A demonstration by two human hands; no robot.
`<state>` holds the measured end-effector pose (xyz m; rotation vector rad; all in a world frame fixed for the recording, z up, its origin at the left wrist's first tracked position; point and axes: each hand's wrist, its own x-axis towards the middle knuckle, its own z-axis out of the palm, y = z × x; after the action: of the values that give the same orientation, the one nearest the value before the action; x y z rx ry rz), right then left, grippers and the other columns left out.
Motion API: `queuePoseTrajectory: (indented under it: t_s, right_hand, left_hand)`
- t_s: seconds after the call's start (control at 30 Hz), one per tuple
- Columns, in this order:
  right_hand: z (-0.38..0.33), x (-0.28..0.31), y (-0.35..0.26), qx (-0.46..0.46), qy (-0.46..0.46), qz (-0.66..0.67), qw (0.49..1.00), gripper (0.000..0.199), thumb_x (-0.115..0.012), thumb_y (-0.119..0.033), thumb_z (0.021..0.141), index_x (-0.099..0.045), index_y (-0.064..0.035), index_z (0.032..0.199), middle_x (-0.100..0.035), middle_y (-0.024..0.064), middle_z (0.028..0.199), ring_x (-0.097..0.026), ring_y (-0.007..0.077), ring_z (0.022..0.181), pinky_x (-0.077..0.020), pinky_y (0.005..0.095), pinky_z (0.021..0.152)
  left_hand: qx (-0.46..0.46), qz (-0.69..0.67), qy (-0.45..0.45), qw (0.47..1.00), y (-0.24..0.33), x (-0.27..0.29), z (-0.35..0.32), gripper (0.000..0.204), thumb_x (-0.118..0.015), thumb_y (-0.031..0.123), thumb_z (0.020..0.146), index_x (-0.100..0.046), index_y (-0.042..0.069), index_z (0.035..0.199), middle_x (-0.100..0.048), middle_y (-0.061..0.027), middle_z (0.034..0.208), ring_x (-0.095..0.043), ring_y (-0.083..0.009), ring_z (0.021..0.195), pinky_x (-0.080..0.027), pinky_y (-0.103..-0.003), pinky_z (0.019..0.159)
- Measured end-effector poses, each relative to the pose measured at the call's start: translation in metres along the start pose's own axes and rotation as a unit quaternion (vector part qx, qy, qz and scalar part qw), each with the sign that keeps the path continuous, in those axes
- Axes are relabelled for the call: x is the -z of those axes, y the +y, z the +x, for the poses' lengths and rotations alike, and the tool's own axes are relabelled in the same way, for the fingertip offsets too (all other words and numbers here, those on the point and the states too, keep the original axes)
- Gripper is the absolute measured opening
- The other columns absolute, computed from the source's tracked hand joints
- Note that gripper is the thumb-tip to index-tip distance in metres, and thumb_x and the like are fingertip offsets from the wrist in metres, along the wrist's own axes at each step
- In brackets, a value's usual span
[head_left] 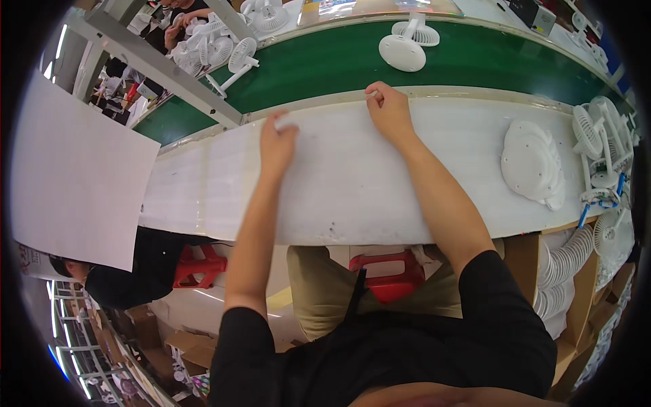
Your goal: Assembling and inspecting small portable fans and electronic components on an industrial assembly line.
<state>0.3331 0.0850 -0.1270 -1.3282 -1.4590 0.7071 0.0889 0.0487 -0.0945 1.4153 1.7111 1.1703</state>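
Above the white work surface (325, 183), my left hand (277, 146) is raised near the far edge, a little blurred. Its thumb and forefinger stand apart, with nothing seen between them. To its right, my right hand (390, 114) is by the far edge with fingers curled in, and no object shows in it. Just beyond the right hand, a small white fan (402, 53) lies on the green conveyor belt (325, 64), its round base toward me. Neither hand touches it. A stack of white, round-lobed plastic parts (532, 163) rests on the surface at the right.
Several white fans (600, 136) crowd the right end, above a cardboard box (566, 285) of round white grilles. A grey metal post (163, 64) and a white panel (74, 169) stand at the left. Red stools (390, 275) are below. Another person (183, 17) works across the belt.
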Motion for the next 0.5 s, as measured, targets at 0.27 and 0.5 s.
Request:
queuePoseTrajectory:
  t_s: [0.27,0.5]
  right_hand:
    - [-0.009,-0.004,0.001,0.006,0.005,-0.056,0.998,0.011,-0.057,-0.003,0.082,-0.064,-0.0056,0.089,-0.056,0.0041,0.064,-0.048,0.0185,0.059,-0.0418,0.0306,0.058]
    - [-0.003,-0.004,-0.016,-0.008,-0.024,-0.071,0.997,0.008,-0.056,-0.005,0.082,-0.062,-0.0062,0.087,-0.060,0.0059,0.067,-0.053,0.0228,0.061,-0.0441,0.0340,0.060]
  left_hand:
    - [0.057,0.156,0.247,0.955,-0.043,0.028,0.195,0.048,-0.061,0.021,0.078,-0.057,-0.003,0.120,-0.048,-0.0306,0.129,-0.051,-0.0401,0.112,-0.043,-0.044,0.097]
    - [0.048,0.236,0.273,0.931,-0.081,0.071,0.237,0.044,-0.061,0.022,0.077,-0.061,-0.001,0.115,-0.048,-0.0295,0.130,-0.053,-0.0379,0.107,-0.044,-0.044,0.093]
